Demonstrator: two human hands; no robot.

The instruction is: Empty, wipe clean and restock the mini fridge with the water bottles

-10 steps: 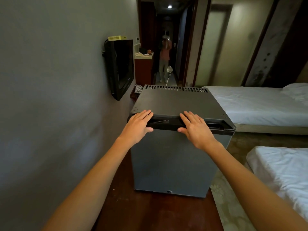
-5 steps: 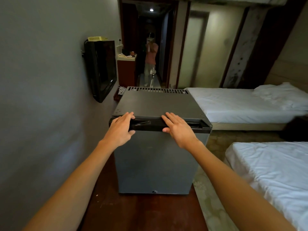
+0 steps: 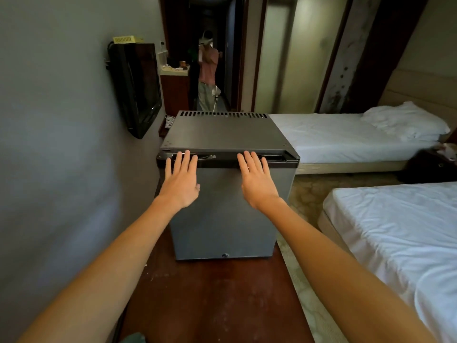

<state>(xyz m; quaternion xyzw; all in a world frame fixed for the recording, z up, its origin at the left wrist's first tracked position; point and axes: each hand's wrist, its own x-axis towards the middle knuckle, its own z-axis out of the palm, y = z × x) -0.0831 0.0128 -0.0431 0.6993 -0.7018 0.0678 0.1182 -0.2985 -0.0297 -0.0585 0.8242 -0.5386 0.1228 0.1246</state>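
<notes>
A grey mini fridge stands on a dark wooden counter, its door closed and facing me. My left hand is spread flat in front of the door's upper left, fingertips at the black handle strip. Towards the door's upper right, my right hand is held the same way, fingers straight, tips at the same strip. Neither hand holds anything. No water bottles are in sight.
A grey wall runs along the left with a black television mounted on it. Two white beds stand at the right, patterned floor between them and the counter. A person stands in the dark hallway beyond the fridge.
Both hands have slid back from the fridge's top edge onto the front of the door, fingers now straighter. The view has tilted and shifted a little.
</notes>
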